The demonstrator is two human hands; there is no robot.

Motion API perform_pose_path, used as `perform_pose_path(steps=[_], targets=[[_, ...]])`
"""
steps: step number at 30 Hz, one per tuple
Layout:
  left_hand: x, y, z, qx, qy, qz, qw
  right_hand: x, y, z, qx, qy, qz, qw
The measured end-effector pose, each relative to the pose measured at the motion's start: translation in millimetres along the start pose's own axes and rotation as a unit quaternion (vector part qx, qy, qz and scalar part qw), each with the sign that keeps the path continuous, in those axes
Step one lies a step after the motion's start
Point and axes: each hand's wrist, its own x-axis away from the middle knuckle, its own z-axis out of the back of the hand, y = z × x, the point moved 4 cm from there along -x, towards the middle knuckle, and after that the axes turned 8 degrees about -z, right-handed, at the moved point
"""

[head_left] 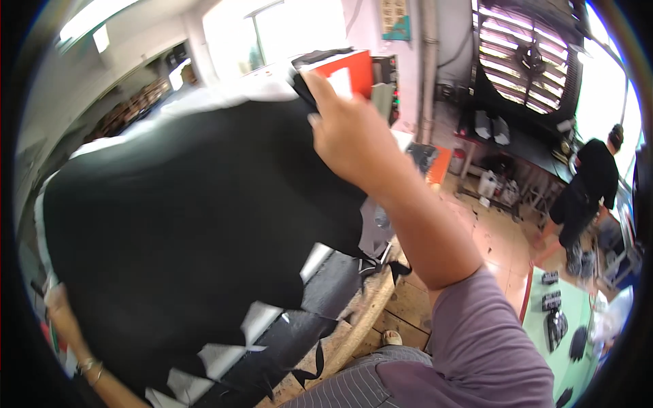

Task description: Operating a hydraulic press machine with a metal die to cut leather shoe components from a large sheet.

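Observation:
A wide black sheet of leather-like material (183, 197) fills the left and middle of the view, lifted at its far edge. Its near edge is cut in jagged notches, and pale material shows along its border and between the points. At the sheet's far right corner, my right hand (350, 139) is closed on the black material, arm stretched forward. My left hand (62, 316) grips the sheet's left edge; its fingers are partly hidden and blurred. Under the notched edge lies a dark worktable surface (333, 282) with a wooden rim (364, 326).
Black strips (313, 367) hang over the table's front edge. A red-and-white box (350, 71) stands behind the sheet. To the right, a pale green table (564, 326) holds several small black items. Another person (590, 180) stands at the far right by a dark bench (520, 153).

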Motion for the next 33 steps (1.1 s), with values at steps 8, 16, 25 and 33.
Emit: perform_pose_path(steps=[8, 16, 25, 33], targets=[[269.4, 17.7, -192.7, 0.116, -0.328, 0.016, 0.937, 127.6, 237.4, -198.2, 0.074, -0.281, -0.262, 0.920], [372.6, -44.9, -144.9, -0.052, -0.374, 0.059, 0.924, 157.2, 269.1, -254.8, 0.013, -0.385, -0.504, 0.773], [390.0, -43.3, -108.1, -0.220, -0.369, 0.258, 0.866, 151.5, 280.8, -270.1, -0.321, -0.374, -0.568, 0.660], [270.1, 243.6, -306.6, 0.049, -0.348, -0.081, 0.933, 79.7, 390.1, -260.6, -0.212, -0.341, -0.408, 0.820]])
